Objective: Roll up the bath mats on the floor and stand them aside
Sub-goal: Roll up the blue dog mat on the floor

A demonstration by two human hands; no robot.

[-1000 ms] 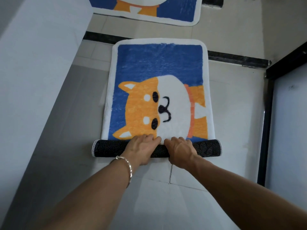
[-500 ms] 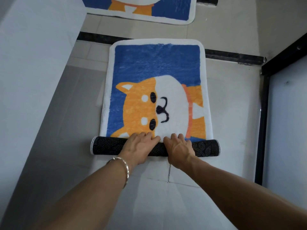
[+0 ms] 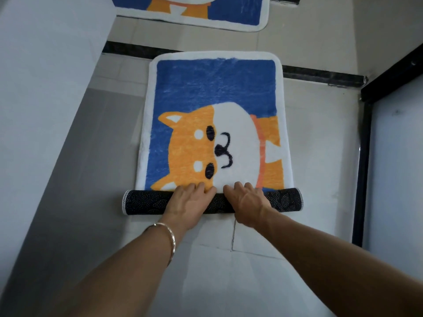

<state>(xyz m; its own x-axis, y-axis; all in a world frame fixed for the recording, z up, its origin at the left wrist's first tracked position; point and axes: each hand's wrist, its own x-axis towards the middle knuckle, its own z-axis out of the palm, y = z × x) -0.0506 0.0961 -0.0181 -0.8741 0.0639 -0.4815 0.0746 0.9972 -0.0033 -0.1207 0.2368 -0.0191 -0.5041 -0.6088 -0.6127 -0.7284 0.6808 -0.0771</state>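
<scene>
A bath mat (image 3: 215, 88) with a blue field, white border and an orange-and-white dog lies flat on the tiled floor. Its near end is wound into a black, dotted roll (image 3: 146, 202) lying crosswise. My left hand (image 3: 190, 202) and my right hand (image 3: 247, 202) rest side by side on the middle of the roll. Their fingers reach over its top, and the fingertips touch the pile just beyond. A second mat (image 3: 229, 12) of the same design lies flat further away, cut off by the top edge.
A pale wall (image 3: 45, 88) runs along the left. A black threshold strip (image 3: 137, 50) crosses the floor under the mat's far end. A black-framed door (image 3: 364, 156) stands on the right. Bare tiles lie near me.
The roll has crept a little forward over the dog's lower ear, with both hands staying on its middle.
</scene>
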